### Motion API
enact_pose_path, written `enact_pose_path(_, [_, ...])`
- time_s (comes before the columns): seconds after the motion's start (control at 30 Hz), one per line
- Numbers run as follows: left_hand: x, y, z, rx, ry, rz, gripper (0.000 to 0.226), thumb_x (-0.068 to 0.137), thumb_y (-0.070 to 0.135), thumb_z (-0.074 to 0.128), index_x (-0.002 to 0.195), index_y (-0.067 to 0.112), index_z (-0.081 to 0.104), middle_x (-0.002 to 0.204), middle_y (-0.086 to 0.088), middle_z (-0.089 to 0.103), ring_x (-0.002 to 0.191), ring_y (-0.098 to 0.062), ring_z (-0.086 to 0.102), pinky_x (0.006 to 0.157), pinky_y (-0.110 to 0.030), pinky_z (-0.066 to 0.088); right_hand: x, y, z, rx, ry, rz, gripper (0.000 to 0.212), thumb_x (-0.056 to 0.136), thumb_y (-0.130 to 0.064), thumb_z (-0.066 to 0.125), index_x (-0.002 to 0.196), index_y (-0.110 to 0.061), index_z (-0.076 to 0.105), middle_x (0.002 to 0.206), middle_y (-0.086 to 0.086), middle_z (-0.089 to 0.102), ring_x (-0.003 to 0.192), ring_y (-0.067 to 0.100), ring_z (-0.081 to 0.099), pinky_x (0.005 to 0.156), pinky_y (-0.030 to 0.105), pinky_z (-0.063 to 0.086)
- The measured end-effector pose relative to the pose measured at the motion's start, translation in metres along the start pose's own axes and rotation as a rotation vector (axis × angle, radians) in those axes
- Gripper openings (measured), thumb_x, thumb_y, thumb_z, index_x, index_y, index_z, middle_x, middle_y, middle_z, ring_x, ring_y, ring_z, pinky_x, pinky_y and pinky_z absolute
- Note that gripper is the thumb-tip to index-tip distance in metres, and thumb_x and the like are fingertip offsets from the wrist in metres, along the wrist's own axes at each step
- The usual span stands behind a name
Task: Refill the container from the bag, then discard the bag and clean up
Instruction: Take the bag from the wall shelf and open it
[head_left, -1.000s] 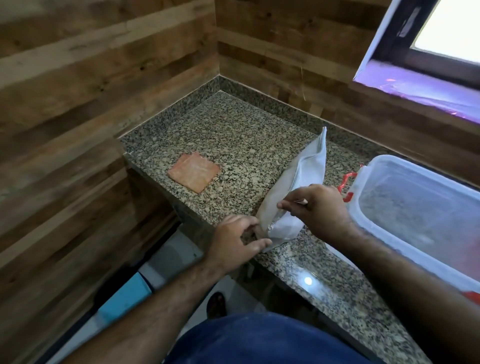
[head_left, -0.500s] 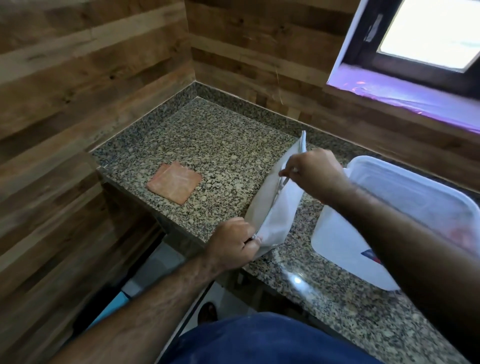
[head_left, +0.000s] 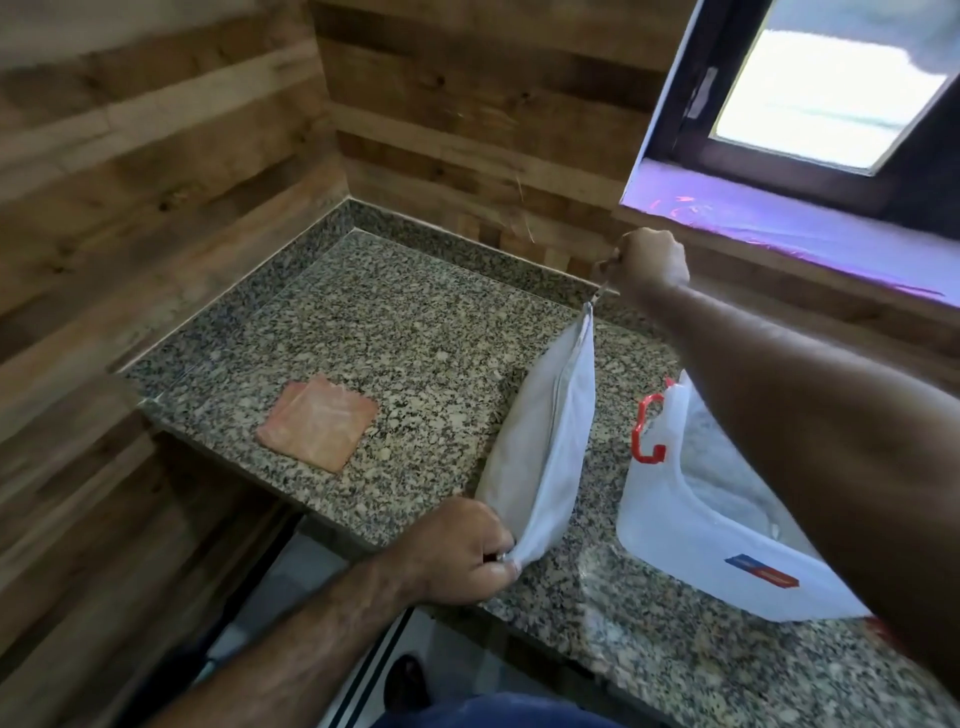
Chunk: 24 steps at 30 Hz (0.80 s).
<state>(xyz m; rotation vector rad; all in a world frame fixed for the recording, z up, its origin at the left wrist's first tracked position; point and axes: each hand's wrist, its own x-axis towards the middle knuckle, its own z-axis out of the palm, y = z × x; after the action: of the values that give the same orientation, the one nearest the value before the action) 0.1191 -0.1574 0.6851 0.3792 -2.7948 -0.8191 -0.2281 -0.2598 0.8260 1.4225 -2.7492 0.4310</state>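
Note:
A white bag (head_left: 550, 436) stands on its edge on the granite counter (head_left: 415, 322), its top seam running away from me. My left hand (head_left: 462, 553) pinches the bag's near corner at the counter's front edge. My right hand (head_left: 652, 260) is raised beyond the bag's far tip, fist closed on a thin strip or thread (head_left: 597, 291) that runs down to that tip. Right of the bag stands a translucent plastic container (head_left: 675, 525) with a red latch (head_left: 647, 431); my right forearm crosses over it and hides much of it.
A folded orange cloth (head_left: 317, 428) lies flat on the counter to the left of the bag. Wood-panelled walls close the counter's left and far sides. A window with a purple sill (head_left: 779, 228) sits at the upper right. Floor shows below the front edge.
My right hand has travelled from the bag's near end along its top seam to beyond the far tip, pulling the thin strip. My left hand kept its grip on the near corner.

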Motion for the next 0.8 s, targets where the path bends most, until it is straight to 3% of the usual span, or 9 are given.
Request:
enact_pose_path(0.1, [0.001, -0.006, -0.002, -0.012, -0.026, 0.023, 0.046, 0.089, 0.030, 0.072, 0.058, 0.019, 0.040, 0.054, 0.003, 0.035, 0.051, -0.020, 0.039, 0.051, -0.032, 0.031, -0.003, -0.001, 0.013, 0.181, 0.022, 0.093, 0.028, 0.094, -0.040, 0.080, 0.103, -0.013, 0.081, 0.103, 0.011, 0.080, 0.101, 0.033, 0.075, 0.083, 0.038, 0.058])
enact_pose_path(0.23, [0.000, -0.012, -0.011, -0.033, -0.087, 0.027, 0.049, 0.090, 0.056, 0.072, 0.062, 0.021, 0.051, 0.059, 0.005, 0.048, 0.058, -0.017, 0.051, 0.057, -0.034, 0.043, -0.031, -0.009, 0.010, 0.295, 0.049, 0.195, 0.066, 0.093, -0.071, 0.066, 0.118, -0.011, 0.061, 0.113, 0.012, 0.075, 0.105, 0.035, 0.071, 0.089, 0.043, 0.058])
enact_pose_path(0.33, [-0.005, -0.031, -0.014, -0.149, -0.063, -0.056, 0.058, 0.086, 0.072, 0.070, 0.066, 0.018, 0.062, 0.062, 0.004, 0.059, 0.060, -0.016, 0.057, 0.058, -0.037, 0.049, -0.070, -0.018, 0.008, 0.296, -0.102, 0.313, 0.104, 0.083, -0.092, 0.053, 0.136, -0.003, 0.050, 0.127, 0.018, 0.070, 0.112, 0.038, 0.070, 0.093, 0.048, 0.060])
enact_pose_path(0.43, [-0.010, -0.056, -0.012, -0.262, -0.003, -0.103, 0.063, 0.088, 0.078, 0.065, 0.067, 0.019, 0.065, 0.061, 0.008, 0.059, 0.058, -0.012, 0.058, 0.056, -0.038, 0.050, -0.115, -0.028, 0.015, 0.189, -0.393, 0.351, 0.124, 0.076, -0.105, 0.029, 0.132, -0.001, 0.067, 0.123, 0.023, 0.073, 0.089, 0.033, 0.074, 0.094, 0.049, 0.062])
enact_pose_path(0.5, [-0.011, -0.069, -0.012, -0.288, 0.029, -0.104, 0.060, 0.090, 0.077, 0.064, 0.065, 0.023, 0.063, 0.059, 0.010, 0.058, 0.057, -0.011, 0.057, 0.055, -0.036, 0.048, -0.141, -0.035, 0.026, 0.205, -0.548, 0.365, 0.117, 0.079, -0.102, 0.034, 0.131, -0.003, 0.068, 0.122, 0.019, 0.074, 0.073, 0.025, 0.069, 0.091, 0.045, 0.063])
enact_pose_path(0.53, [-0.010, -0.074, -0.013, -0.292, 0.039, -0.108, 0.057, 0.090, 0.075, 0.065, 0.064, 0.025, 0.063, 0.059, 0.009, 0.058, 0.057, -0.011, 0.058, 0.055, -0.035, 0.047, -0.150, -0.038, 0.032, 0.217, -0.581, 0.375, 0.111, 0.079, -0.101, 0.039, 0.125, -0.005, 0.071, 0.111, 0.015, 0.076, 0.070, 0.023, 0.069, 0.089, 0.043, 0.064])
enact_pose_path(0.6, [-0.008, -0.084, -0.014, -0.299, 0.050, -0.118, 0.060, 0.089, 0.079, 0.063, 0.063, 0.024, 0.063, 0.059, 0.006, 0.060, 0.057, -0.013, 0.059, 0.055, -0.036, 0.048, -0.157, -0.040, 0.044, 0.210, -0.587, 0.390, 0.091, 0.083, -0.094, 0.050, 0.102, -0.008, 0.074, 0.083, 0.008, 0.074, 0.069, 0.021, 0.070, 0.076, 0.035, 0.063])
enact_pose_path(0.67, [-0.006, -0.091, -0.017, -0.311, 0.051, -0.124, 0.063, 0.089, 0.083, 0.059, 0.062, 0.025, 0.061, 0.058, 0.008, 0.058, 0.057, -0.013, 0.059, 0.055, -0.036, 0.048, -0.155, -0.039, 0.053, 0.165, -0.568, 0.393, 0.070, 0.089, -0.080, 0.060, 0.083, -0.010, 0.067, 0.074, 0.005, 0.071, 0.067, 0.019, 0.071, 0.061, 0.028, 0.055])
enact_pose_path(0.8, [0.001, -0.100, -0.024, -0.323, 0.057, -0.111, 0.061, 0.091, 0.084, 0.056, 0.059, 0.031, 0.056, 0.057, 0.009, 0.056, 0.055, -0.010, 0.057, 0.053, -0.034, 0.046, -0.152, -0.034, 0.065, 0.092, -0.503, 0.409, 0.057, 0.092, -0.063, 0.065, 0.098, -0.007, 0.074, 0.085, 0.006, 0.073, 0.077, 0.024, 0.072, 0.065, 0.030, 0.054])
